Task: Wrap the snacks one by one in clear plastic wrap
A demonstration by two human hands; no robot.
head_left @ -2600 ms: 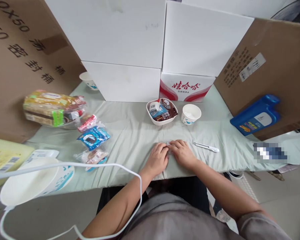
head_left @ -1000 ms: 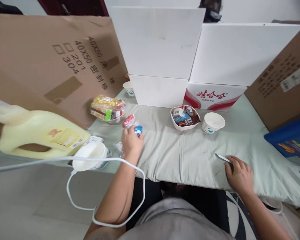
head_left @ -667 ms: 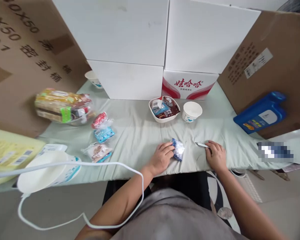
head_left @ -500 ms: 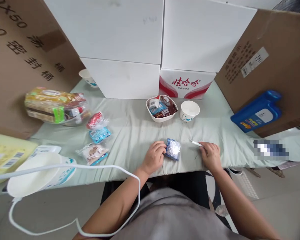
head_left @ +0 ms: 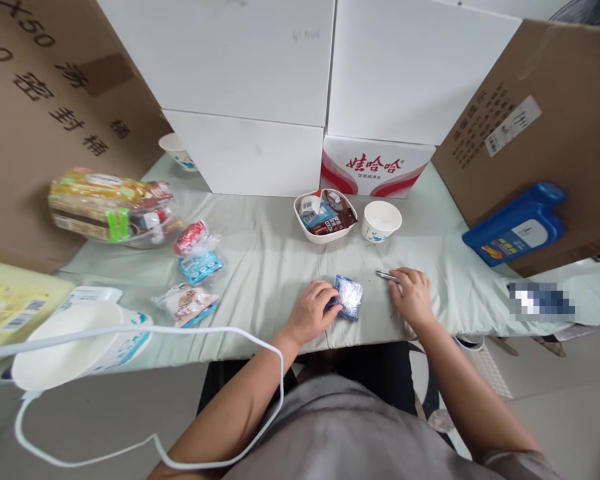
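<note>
My left hand [head_left: 313, 311] is at the left edge of a small blue and silver foil packet [head_left: 349, 297], its thumb and fingertips pinching that side. The packet lies on the cloth, its shiny face up. In my right hand [head_left: 413, 297], to the right of the packet, is a slim silver-grey tool [head_left: 387, 275]; most of it is hidden in the fingers and its kind is unclear. The tip points left, apart from the packet. Beyond my hands stand a white bowl of wrapped snacks [head_left: 309, 233] and a white paper cup [head_left: 379, 231].
Wrapped snacks [head_left: 200, 267] lie at the left beside a full clear bag [head_left: 100, 207]. A large paper tub [head_left: 55, 347] and a white cable [head_left: 205, 329] are at front left. White boxes [head_left: 260, 157] line the back. A blue bottle [head_left: 517, 223] leans at the right.
My left fingers have closed on the packet's left edge. My right hand has shifted slightly left and turned the tool, which now shows a grey metallic side instead of white.
</note>
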